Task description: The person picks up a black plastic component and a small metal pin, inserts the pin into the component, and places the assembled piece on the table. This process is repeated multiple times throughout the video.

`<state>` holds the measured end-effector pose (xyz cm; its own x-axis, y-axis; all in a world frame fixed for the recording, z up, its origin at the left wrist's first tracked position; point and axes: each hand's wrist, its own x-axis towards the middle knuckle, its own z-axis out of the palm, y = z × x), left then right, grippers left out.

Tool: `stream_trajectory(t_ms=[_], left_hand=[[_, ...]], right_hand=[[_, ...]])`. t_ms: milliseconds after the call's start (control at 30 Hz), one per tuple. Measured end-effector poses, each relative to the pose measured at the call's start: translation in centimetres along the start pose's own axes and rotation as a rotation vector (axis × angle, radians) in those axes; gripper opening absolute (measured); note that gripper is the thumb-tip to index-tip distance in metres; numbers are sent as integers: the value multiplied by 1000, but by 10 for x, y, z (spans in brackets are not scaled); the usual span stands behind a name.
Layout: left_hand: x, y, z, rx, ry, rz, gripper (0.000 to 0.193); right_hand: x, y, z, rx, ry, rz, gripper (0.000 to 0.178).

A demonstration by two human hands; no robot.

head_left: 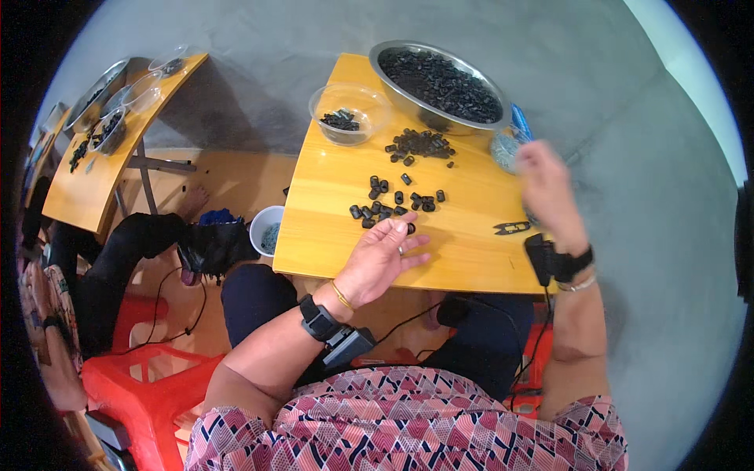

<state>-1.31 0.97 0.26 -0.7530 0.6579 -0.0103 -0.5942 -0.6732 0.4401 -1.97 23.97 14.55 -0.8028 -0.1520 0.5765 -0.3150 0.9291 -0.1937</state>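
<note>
My left hand is over the near edge of the yellow table, thumb and forefinger pinched on a small black barrel-shaped piece. Just beyond it lie several loose black barrel-shaped pieces. My right hand is raised at the table's right edge, beside a clear bag of fine greyish coils with a blue top. Motion smears its fingers, so whether they hold anything is unclear. Farther back sits a heap of smaller black parts. A pair of black thread snips lies below the right hand.
A large steel bowl full of black parts and a clear plastic bowl stand at the table's back. A white tub is beside the table. At left are another yellow table, a seated person, and a red stool. A grey wall borders the right.
</note>
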Motion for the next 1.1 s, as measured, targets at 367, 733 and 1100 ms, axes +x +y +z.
stream_trajectory(t_ms=[367,733,1100], left_hand=[[-1,1,4,0,15,-24,19],[1,4,3,13,-43,-23,15],[-1,2,2,-41,-61,-58,14]], right_hand=[[-81,47,55,602,-533,751,24],[-69,34,59,392,-565,688,17],[-38,-3,85,259,-529,152,18]])
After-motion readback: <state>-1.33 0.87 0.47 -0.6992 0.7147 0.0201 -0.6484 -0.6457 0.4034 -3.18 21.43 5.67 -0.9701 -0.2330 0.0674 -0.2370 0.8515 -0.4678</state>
